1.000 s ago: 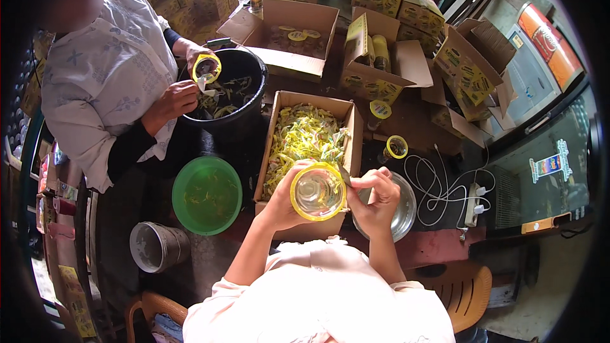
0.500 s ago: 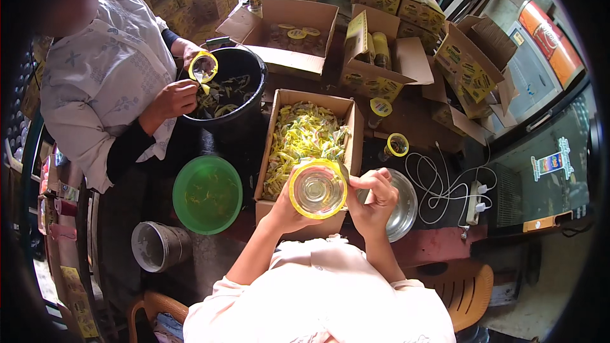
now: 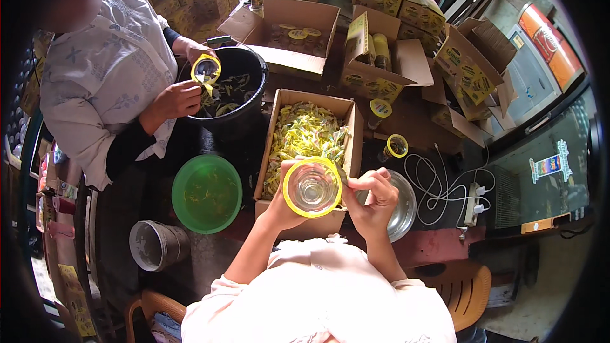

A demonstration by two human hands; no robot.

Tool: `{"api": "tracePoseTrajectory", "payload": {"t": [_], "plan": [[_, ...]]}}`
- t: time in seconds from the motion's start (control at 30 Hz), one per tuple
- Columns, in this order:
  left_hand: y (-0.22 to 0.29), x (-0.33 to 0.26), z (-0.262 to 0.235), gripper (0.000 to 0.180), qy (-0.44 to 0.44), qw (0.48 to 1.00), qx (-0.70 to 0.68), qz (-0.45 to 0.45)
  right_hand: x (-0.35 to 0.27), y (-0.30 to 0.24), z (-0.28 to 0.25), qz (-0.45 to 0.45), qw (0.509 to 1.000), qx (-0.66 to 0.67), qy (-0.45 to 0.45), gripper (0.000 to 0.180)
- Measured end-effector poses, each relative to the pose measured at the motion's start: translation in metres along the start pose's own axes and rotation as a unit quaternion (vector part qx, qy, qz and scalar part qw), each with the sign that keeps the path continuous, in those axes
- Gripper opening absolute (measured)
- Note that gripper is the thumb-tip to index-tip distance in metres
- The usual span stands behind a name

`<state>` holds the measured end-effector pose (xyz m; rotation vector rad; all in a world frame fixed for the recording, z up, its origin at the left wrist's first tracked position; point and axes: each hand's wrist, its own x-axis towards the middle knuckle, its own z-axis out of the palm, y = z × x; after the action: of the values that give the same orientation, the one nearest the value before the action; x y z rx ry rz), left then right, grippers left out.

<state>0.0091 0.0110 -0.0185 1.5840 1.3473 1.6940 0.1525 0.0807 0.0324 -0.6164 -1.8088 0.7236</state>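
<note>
Compared with half a second ago, we hold the clear round cup with a yellow rim slightly farther left. Our left hand wraps its fingers around it; our right hand, beside its rim, pinches a thin dark blade-like piece. Beyond both hands' fingers sits the open brown cardboard box.
</note>
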Motion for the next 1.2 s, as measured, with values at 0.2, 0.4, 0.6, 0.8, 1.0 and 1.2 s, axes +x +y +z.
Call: {"api": "tracePoseTrajectory", "payload": {"t": [0.2, 0.4, 0.6, 0.8, 1.0, 1.2], "plan": [[0.003, 0.005, 0.0, 0.067, 0.003, 0.995, 0.045, 0.084, 0.004, -0.003, 0.0, -0.033, 0.999, -0.022, 0.007, 0.017], [0.014, 0.007, -0.001, 0.062, -0.033, 0.994, 0.049, 0.093, 0.01, 0.005, -0.002, -0.012, 0.999, 0.034, -0.018, 0.015], [0.01, 0.005, -0.003, 0.054, -0.038, 0.995, 0.043, 0.077, 0.006, 0.008, -0.008, 0.028, 0.996, 0.073, -0.044, 0.014], [0.007, 0.005, -0.005, 0.057, -0.097, 0.995, 0.002, 0.033, 0.008, 0.013, -0.006, 0.026, 0.995, 0.084, -0.05, 0.014], [-0.003, 0.006, 0.0, 0.075, -0.028, 0.967, -0.253, -0.029, 0.006, 0.007, -0.001, 0.03, 0.998, 0.051, 0.0, 0.013], [0.006, 0.009, 0.004, 0.073, -0.018, 0.956, -0.288, -0.057, 0.002, -0.002, 0.001, -0.021, 0.999, -0.012, 0.022, 0.016]]}}
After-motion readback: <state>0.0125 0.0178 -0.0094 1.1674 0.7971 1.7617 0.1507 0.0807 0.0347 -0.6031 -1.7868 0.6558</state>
